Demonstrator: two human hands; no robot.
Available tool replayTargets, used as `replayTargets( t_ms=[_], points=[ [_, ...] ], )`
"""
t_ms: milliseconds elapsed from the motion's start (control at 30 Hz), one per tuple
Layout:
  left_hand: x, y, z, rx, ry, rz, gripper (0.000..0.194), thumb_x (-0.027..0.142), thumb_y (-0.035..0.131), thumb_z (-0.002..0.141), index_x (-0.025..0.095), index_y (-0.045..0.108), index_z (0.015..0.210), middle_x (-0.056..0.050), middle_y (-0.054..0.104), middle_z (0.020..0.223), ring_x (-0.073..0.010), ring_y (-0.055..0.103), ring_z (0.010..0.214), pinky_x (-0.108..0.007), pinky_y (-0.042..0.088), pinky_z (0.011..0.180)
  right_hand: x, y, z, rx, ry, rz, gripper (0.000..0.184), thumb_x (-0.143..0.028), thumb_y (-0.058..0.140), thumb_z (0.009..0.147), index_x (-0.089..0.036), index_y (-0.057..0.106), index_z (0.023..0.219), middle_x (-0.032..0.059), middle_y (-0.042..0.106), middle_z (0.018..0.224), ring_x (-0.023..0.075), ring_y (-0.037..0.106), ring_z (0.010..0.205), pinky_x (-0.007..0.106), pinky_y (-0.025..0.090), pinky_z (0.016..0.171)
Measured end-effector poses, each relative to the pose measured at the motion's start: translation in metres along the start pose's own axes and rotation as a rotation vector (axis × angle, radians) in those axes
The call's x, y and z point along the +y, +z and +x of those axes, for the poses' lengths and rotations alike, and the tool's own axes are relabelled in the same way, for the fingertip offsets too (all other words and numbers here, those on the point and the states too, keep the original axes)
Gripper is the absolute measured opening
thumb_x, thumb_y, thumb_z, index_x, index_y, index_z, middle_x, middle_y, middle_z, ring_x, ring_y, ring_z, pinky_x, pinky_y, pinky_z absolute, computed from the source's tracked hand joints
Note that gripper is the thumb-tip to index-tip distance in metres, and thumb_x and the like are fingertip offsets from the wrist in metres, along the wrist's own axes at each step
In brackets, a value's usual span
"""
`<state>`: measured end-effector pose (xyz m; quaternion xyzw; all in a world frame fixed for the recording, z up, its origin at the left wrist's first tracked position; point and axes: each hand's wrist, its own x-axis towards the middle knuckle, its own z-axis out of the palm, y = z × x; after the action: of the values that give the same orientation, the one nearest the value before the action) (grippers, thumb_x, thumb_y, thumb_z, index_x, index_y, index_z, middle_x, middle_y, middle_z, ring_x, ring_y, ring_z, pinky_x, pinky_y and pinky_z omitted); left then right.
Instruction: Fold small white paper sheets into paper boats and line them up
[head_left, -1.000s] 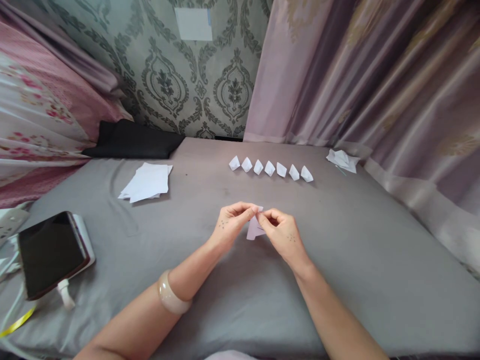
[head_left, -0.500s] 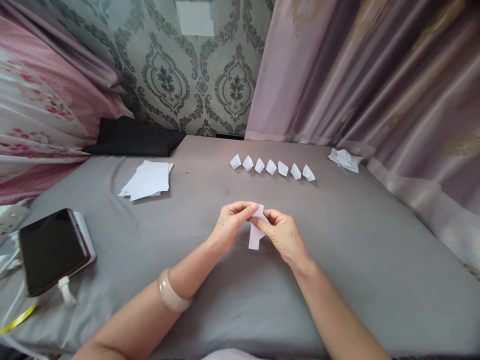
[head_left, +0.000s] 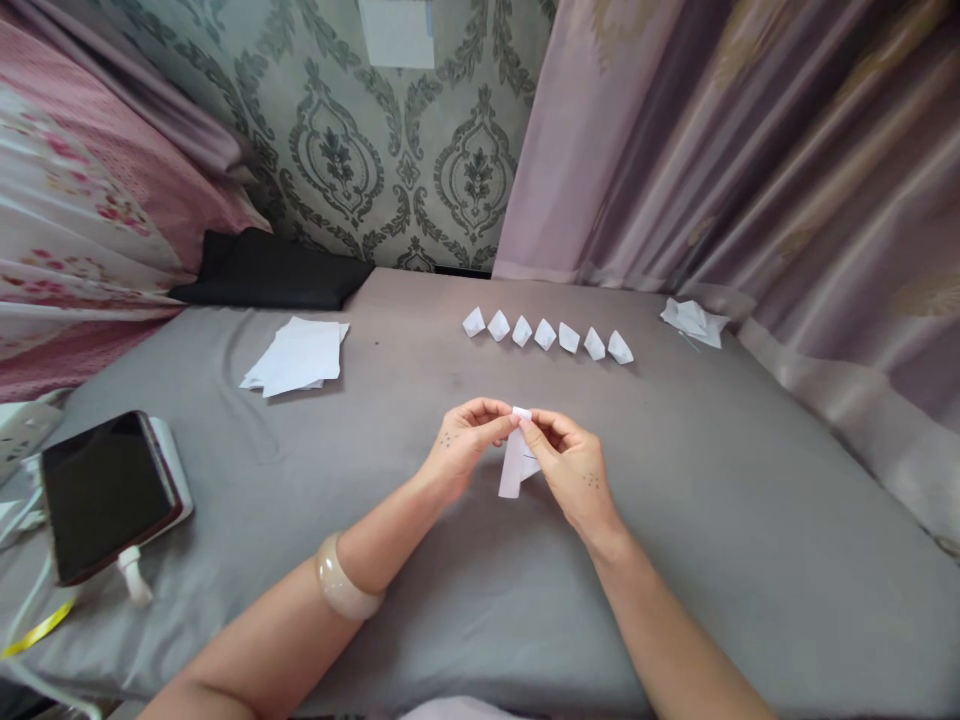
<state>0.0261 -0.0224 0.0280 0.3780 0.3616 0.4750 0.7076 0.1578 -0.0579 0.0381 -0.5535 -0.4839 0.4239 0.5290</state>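
Between my two hands is a small folded piece of white paper (head_left: 511, 470), held above the grey cloth. My left hand (head_left: 469, 445) pinches its left edge near the top, thumb in front. From the other side, my right hand (head_left: 566, 460) grips it with the thumb pressed near the left thumb. A narrow strip of the paper hangs down, and a second flap with a dark line shows behind it on the right. Beyond my hands stands a row of several small folded paper shapes (head_left: 545, 335). The fingers behind the paper are partly hidden.
A stack of white paper (head_left: 300, 358) lies at the left, with black cloth (head_left: 274, 270) behind it. A tablet-like device (head_left: 109, 495) with cables sits at the near left. Crumpled paper pieces (head_left: 695, 322) rest by the curtain (head_left: 675, 150) at the right.
My right thumb has moved up toward the top of the folded paper, close to the left thumb. The paper's top edge now looks flatter, and a flap with a dark line shows.
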Motion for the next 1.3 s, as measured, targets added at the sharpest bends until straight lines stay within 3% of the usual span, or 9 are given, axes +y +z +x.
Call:
replayTargets(
  t_ms=[333,467,667,933,1133,1300],
  points=[
    [0.001,-0.001,0.0,0.043,-0.029,0.038,0.006,0.019,0.068,0.067,0.013,0.067,0.067,0.001,0.055,0.06,-0.0072,0.046,0.056,-0.022,0.037,0.059,0.002,0.001,-0.002,0.068,-0.113,-0.134,0.014,-0.031,0.065,0.079,-0.021,0.071,0.087,0.0027,0.068,0.083,0.0142,0.062,0.072,0.026,0.05,0.065],
    [0.003,0.0,0.0,0.055,-0.032,0.038,0.005,0.018,0.067,0.066,0.013,0.067,0.066,0.001,0.054,0.057,-0.0071,0.046,0.055,-0.021,0.037,0.058,0.001,0.002,-0.004,0.076,-0.224,-0.22,0.011,-0.024,0.062,0.081,-0.021,0.071,0.086,0.0019,0.065,0.083,0.0129,0.061,0.071,0.026,0.05,0.066],
    [0.003,-0.001,0.0,0.067,-0.037,0.025,0.007,0.02,0.069,0.064,0.013,0.067,0.065,0.001,0.056,0.057,-0.0078,0.048,0.056,-0.022,0.039,0.06,0.001,0.004,-0.008,0.098,-0.45,-0.419,0.02,-0.015,0.055,0.085,-0.022,0.071,0.094,0.0029,0.064,0.087,0.0128,0.061,0.076,0.026,0.05,0.07],
    [0.002,-0.003,0.002,0.043,-0.062,-0.024,0.012,0.023,0.072,0.064,0.012,0.069,0.069,-0.001,0.06,0.064,-0.0068,0.049,0.056,-0.022,0.041,0.06,0.005,0.001,-0.012,0.084,-0.651,-0.837,0.036,-0.009,0.042,0.09,-0.021,0.066,0.114,0.007,0.063,0.091,0.0177,0.058,0.087,0.03,0.048,0.076],
    [0.0,-0.004,0.004,0.036,-0.089,-0.044,0.016,0.026,0.074,0.064,0.011,0.07,0.07,-0.003,0.061,0.065,-0.0094,0.053,0.06,-0.024,0.043,0.064,0.002,0.001,-0.017,0.016,-0.717,-1.189,0.037,-0.009,0.038,0.092,-0.017,0.062,0.119,0.0112,0.064,0.096,0.0225,0.056,0.086,0.034,0.047,0.071],
    [-0.004,-0.006,0.007,0.107,-0.097,0.02,0.02,0.028,0.077,0.06,0.013,0.065,0.061,0.0,0.058,0.06,-0.008,0.049,0.056,-0.023,0.04,0.06,0.002,0.01,-0.022,-0.061,-0.69,-1.247,0.037,-0.005,0.037,0.089,-0.014,0.062,0.115,0.0148,0.064,0.102,0.0249,0.056,0.09,0.038,0.047,0.075]
  ],
)
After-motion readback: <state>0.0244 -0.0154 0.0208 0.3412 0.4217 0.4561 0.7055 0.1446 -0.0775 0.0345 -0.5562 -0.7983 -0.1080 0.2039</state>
